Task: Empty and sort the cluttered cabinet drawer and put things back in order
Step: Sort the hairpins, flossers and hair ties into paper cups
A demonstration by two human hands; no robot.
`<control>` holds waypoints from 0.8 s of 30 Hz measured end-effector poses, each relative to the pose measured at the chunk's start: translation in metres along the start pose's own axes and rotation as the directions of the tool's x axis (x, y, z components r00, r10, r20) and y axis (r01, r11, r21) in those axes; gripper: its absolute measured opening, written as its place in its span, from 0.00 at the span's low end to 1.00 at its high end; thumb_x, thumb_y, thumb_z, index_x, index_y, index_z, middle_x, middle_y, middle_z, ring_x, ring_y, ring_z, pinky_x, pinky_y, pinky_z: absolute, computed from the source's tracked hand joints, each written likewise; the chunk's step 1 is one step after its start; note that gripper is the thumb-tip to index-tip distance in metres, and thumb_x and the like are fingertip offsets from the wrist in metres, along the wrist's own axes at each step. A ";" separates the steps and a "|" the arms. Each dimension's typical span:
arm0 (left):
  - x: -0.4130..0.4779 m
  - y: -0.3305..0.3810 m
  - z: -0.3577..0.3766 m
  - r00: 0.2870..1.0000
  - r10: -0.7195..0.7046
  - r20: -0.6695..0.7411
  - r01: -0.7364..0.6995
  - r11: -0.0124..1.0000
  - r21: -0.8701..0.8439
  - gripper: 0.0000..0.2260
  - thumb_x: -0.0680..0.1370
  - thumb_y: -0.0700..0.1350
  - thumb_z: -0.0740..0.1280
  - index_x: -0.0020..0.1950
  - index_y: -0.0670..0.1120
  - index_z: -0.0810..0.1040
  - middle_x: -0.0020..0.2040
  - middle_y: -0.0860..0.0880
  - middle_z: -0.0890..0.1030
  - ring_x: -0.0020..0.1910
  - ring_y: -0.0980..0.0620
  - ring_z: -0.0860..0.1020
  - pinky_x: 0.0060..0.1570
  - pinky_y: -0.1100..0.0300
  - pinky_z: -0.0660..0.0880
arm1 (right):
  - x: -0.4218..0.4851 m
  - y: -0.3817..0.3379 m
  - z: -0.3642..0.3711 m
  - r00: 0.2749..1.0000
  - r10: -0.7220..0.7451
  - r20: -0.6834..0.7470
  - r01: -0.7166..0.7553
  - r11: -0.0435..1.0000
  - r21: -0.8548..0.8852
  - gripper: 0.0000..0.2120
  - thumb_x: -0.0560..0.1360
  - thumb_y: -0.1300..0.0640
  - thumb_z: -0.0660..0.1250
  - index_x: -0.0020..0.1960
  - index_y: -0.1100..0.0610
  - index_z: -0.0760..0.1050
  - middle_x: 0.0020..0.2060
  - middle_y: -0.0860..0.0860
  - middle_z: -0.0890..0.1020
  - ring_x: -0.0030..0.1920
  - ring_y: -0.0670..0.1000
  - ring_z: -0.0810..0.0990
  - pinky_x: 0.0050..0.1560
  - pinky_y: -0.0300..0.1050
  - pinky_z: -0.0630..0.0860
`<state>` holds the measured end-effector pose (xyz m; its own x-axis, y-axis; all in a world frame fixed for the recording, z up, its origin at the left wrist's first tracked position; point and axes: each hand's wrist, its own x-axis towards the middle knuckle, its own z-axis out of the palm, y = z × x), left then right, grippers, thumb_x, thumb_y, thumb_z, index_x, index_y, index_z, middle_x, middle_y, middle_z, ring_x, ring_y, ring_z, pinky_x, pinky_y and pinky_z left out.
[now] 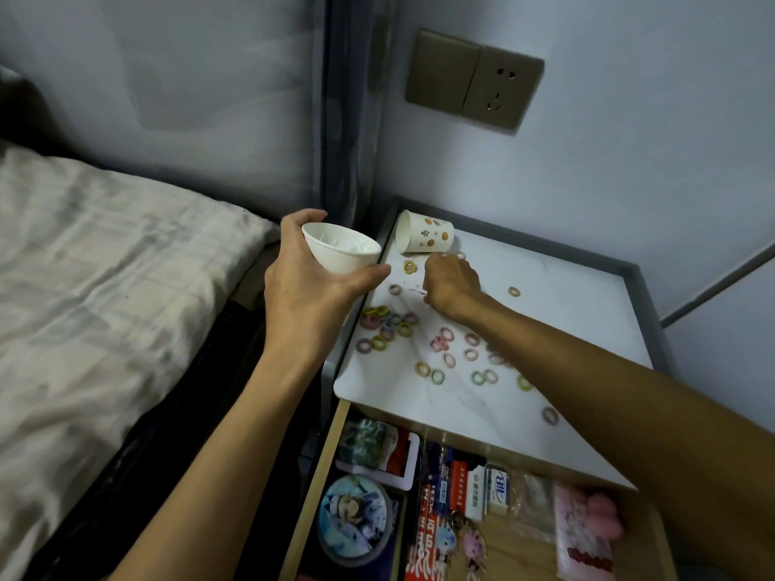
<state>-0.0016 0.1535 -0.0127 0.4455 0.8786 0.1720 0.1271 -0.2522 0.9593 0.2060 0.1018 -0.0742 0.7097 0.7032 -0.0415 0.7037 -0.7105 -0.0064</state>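
A bed point(105, 266) with a creased pale sheet lay at the far left. Beside it, the left forearm reached up and forward, and the left hand point(306, 283) gripped a plain white paper cup point(339, 249) from below and behind – thumb along the near side, fingers wrapped round the far side. The cup was tilted with its mouth up and something white inside, held in the air just off the left edge of the cabinet top point(566, 312).

A patterned paper cup point(423, 236) lay on its side at the back left corner of the top, mouth to the left. Small coloured hair rings point(386, 320) were scattered over the white surface. The right arm crossed them from the lower right, and the right hand point(451, 283) rested knuckles up near the patterned cup. Its fingers were curled under and hidden, so whether they pinched a ring could not be told.

Below, the drawer point(318, 475) stood open and full – a round cartoon tin point(356, 517), a red booklet point(423, 547) with white Chinese characters, an eraser point(497, 490) seemingly marked "4B", and a pink packet point(583, 534).
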 end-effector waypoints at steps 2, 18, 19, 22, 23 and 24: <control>-0.001 0.000 0.001 1.000 0.003 0.005 -0.003 1.000 0.001 0.35 0.63 0.51 0.82 0.65 0.53 0.70 0.55 0.52 0.78 0.54 0.50 0.79 0.55 0.49 0.79 | -0.006 0.006 -0.003 1.000 -0.017 0.023 0.019 0.997 -0.079 0.12 0.76 0.67 0.63 0.59 0.63 0.75 0.58 0.60 0.79 0.59 0.62 0.77 0.50 0.48 0.71; -0.009 -0.002 0.026 0.972 0.007 0.236 -0.036 0.992 0.119 0.42 0.62 0.49 0.83 0.71 0.53 0.65 0.56 0.52 0.78 0.53 0.51 0.77 0.47 0.61 0.74 | -0.041 0.047 -0.135 0.886 -0.431 -0.169 0.460 0.778 0.428 0.08 0.77 0.58 0.69 0.55 0.55 0.84 0.41 0.47 0.85 0.34 0.38 0.79 0.39 0.29 0.73; -0.011 -0.002 0.029 0.966 0.005 0.257 -0.041 0.990 0.137 0.43 0.62 0.49 0.83 0.72 0.54 0.65 0.57 0.52 0.78 0.53 0.50 0.77 0.48 0.58 0.74 | -0.044 0.042 -0.146 0.840 -0.525 -0.137 0.537 0.767 0.352 0.09 0.77 0.57 0.70 0.55 0.54 0.84 0.41 0.44 0.84 0.35 0.36 0.79 0.40 0.28 0.72; -0.017 -0.003 0.036 0.950 0.016 0.310 -0.065 0.987 0.150 0.45 0.62 0.49 0.83 0.73 0.53 0.64 0.57 0.53 0.79 0.50 0.54 0.78 0.43 0.66 0.72 | -0.056 0.017 -0.156 0.694 -0.718 0.054 0.705 0.692 0.156 0.09 0.76 0.54 0.70 0.55 0.50 0.84 0.43 0.42 0.85 0.41 0.35 0.78 0.44 0.31 0.72; -0.019 -0.001 0.038 0.946 0.016 0.324 -0.065 0.988 0.141 0.45 0.62 0.48 0.83 0.74 0.53 0.63 0.56 0.54 0.79 0.48 0.58 0.77 0.40 0.70 0.71 | -0.059 0.010 -0.153 0.654 -0.750 0.094 0.737 0.661 0.142 0.08 0.76 0.54 0.70 0.54 0.51 0.84 0.44 0.44 0.85 0.43 0.36 0.79 0.45 0.31 0.72; -0.021 0.001 0.039 0.943 0.017 0.331 -0.062 0.990 0.123 0.45 0.62 0.47 0.83 0.74 0.53 0.63 0.53 0.56 0.79 0.45 0.60 0.77 0.39 0.71 0.71 | -0.061 0.004 -0.150 0.621 -0.775 0.119 0.762 0.632 0.140 0.07 0.76 0.55 0.70 0.52 0.53 0.84 0.45 0.46 0.85 0.44 0.38 0.79 0.46 0.33 0.73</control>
<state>0.0239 0.1188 -0.0241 0.7161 0.6901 0.1047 0.2077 -0.3539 0.9119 0.1706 0.0592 0.0777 -0.1081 0.9843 -0.1393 0.9810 0.0829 -0.1755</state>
